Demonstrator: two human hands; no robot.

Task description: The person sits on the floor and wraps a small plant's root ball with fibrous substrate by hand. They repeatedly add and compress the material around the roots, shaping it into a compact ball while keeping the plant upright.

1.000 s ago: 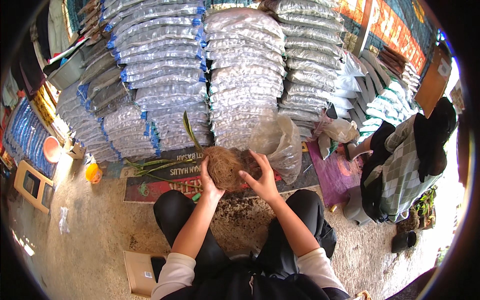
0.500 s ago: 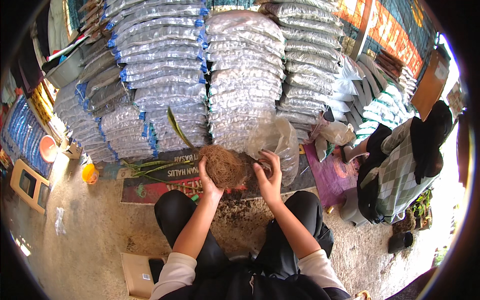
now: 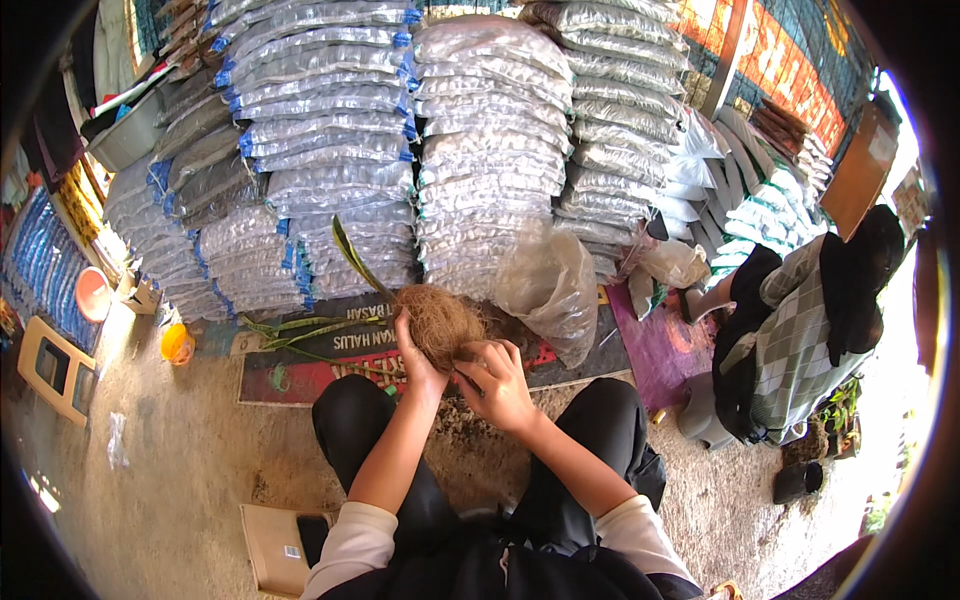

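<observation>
Head view: with the fibre ball as our landmark, the largest thing we see is the wall of filled bags beyond it, laid flat in columns, presumably because level layers keep tall piles steady. Well to the right of the ball, another person in a checked top is bent over. Below the ball and reaching to both sides of it lies a dark and red printed sheet, which we take to be there to catch dirt. Just right of the ball slumps a clear plastic bag, and left of it long green leaves lie loose on the sheet. The ball itself is up in front of the knees, between our two hands. Our left hand is cupped around its left and lower side, likely to bear its weight without crushing the loose strands. Our right hand meets its lower right side with bent fingers drawn close together; whether they pinch any strands, we cannot tell. Smallest, a single leaf slants from the ball's upper left, clear of both hands, perhaps held so it will not bend.
</observation>
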